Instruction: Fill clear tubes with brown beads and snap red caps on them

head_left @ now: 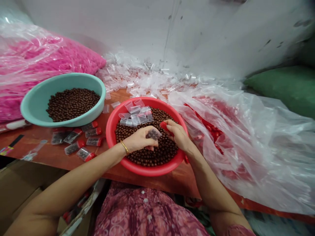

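Over the red basin (pixel 145 169), my left hand (pixel 141 139) grips a clear plastic tube (pixel 154 133) that has dark beads inside. A red cap (pixel 163 125) is pinched between the fingers of my right hand (pixel 177 133), just right of the tube and apart from it. Brown round beads (pixel 157 157) fill the basin below both hands. On top of the beads, toward the back left, lies a heap of empty clear tubes (pixel 135 114).
A teal basin (pixel 31 105) of brown beads stands left, with several red-capped filled tubes (pixel 85 153) before it. Loose clear tubes (pixel 147 75) pile along the wall. Right lies a plastic bag (pixel 258 147) with red caps. A pink-filled bag (pixel 56 52) sits back left, a cardboard box (pixel 27 186) below.
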`<state>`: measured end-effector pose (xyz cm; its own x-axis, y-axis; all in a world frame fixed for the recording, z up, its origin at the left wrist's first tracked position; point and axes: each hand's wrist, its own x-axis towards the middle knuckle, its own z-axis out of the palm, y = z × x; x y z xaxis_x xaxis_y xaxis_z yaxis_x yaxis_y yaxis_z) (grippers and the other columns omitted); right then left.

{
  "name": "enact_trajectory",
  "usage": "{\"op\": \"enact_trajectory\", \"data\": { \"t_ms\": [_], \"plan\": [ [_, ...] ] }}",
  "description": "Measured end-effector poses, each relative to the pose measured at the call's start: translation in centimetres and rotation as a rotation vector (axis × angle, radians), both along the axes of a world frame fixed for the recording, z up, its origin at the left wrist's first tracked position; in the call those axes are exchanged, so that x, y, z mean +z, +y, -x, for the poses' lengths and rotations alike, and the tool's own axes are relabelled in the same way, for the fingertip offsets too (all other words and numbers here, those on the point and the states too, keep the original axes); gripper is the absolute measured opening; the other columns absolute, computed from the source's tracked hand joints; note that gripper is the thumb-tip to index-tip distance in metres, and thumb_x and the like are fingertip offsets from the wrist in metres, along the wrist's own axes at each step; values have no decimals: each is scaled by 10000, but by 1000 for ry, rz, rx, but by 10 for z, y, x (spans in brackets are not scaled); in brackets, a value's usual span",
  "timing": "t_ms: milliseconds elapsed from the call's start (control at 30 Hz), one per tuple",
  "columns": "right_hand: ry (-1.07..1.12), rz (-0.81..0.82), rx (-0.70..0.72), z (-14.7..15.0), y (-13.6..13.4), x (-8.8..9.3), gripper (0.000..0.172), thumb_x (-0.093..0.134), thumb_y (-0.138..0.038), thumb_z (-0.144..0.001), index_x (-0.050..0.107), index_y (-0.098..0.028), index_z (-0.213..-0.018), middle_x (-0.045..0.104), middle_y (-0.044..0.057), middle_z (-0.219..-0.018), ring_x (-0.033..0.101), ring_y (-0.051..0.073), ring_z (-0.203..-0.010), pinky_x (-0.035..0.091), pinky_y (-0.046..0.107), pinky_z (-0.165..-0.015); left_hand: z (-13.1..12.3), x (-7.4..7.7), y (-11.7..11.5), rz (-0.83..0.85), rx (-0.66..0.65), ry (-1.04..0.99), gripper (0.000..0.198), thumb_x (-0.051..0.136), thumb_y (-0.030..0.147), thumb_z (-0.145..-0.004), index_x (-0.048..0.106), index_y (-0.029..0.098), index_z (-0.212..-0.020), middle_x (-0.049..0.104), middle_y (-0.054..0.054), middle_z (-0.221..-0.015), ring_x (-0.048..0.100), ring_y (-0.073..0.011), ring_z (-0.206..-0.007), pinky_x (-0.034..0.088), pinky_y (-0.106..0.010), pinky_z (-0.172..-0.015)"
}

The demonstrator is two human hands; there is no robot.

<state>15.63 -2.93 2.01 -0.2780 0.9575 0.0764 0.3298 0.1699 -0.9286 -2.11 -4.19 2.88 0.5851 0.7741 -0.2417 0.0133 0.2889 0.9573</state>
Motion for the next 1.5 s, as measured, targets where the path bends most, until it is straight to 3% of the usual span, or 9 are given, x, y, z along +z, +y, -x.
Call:
{"op": "enact_trajectory", "data": {
  "t_ms": [100, 200, 333, 500, 733, 900, 1067, 1233, 1500],
  "plan": [
    [106, 81, 0, 2, -7, 5, 131, 454, -302, -820, 534, -199, -810, 492, -34, -651, 404, 95, -521, 348, 213, -476, -1, -2, -1, 4, -27, -3, 267, 626, 208, -615, 480, 146, -830, 578, 44, -625, 516, -57, -472, 413, -194, -482],
    [154, 74, 14, 6, -13, 5, 237, 457, -407, -850, 561, -200, -898, 523, -25, -660, 411, 92, -502, 356, 214, -463, -2, -3, -1, 2, -13, -10, 263, 639, 204, -624, 480, 145, -825, 569, 49, -624, 509, -50, -469, 416, -190, -482],
    [21, -176, -63, 9, -19, -2, 327, 410, -453, -884, 612, -197, -903, 588, 6, -708, 525, 125, -601, 443, 247, -565, -1, -3, -1, 0, 20, -13, 279, 631, 207, -642, 488, 146, -874, 550, 56, -623, 486, -41, -464, 397, -179, -470],
    [-141, -438, -56, 10, -25, -4, 323, 427, -369, -886, 571, -207, -1125, 652, 70, -1006, 625, 177, -866, 503, 298, -753, -2, -3, -1, -77, 60, -16, 287, 629, 216, -642, 485, 141, -879, 487, 74, -607, 458, -44, -464, 393, -181, -453],
    [-65, -231, 16, 16, -29, 0, 368, 373, -366, -916, 622, -205, -1135, 652, 19, -712, 647, 188, -820, 526, 322, -747, -4, -6, -6, -245, 107, 133, 264, 623, 248, -639, 538, 133, -861, 485, 61, -597, 423, -60, -481, 373, -190, -466],
    [-151, -268, 66, 19, -39, -4, 375, 356, -341, -924, 607, -219, -1175, 697, 27, -867, 661, 173, -831, 533, 297, -750, -3, -12, -5, -418, 105, 301, 90, 550, 179, -579, 534, 144, -661, 482, 42, -573, 415, -85, -558, 345, -194, -506],
    [-298, -421, 25, 26, -44, -7, 392, 393, -313, -896, 578, -187, -1217, 699, 88, -976, 668, 185, -778, 531, 294, -716, -7, -11, -5, -364, 110, 314, 193, 574, 252, -564, 408, 166, -514, 383, 53, -501, 325, -64, -505, 278, -195, -449],
    [-205, -250, 78, 21, -36, 2, 414, 298, -325, -934, 529, -195, -1252, 682, 51, -983, 640, 177, -906, 511, 317, -806, -10, -2, -5, -104, 86, 243, 75, 530, 189, -550, 474, 168, -597, 396, 79, -427, 355, -62, -375, 277, -191, -376],
    [-153, -215, 90, 20, -34, 1, 400, 319, -349, -936, 533, -190, -1234, 667, 44, -994, 621, 170, -926, 488, 303, -842, -8, -4, -5, -179, 87, 235, 77, 523, 185, -549, 448, 171, -564, 398, 80, -403, 376, -68, -348, 300, -189, -354]
  ]
}}
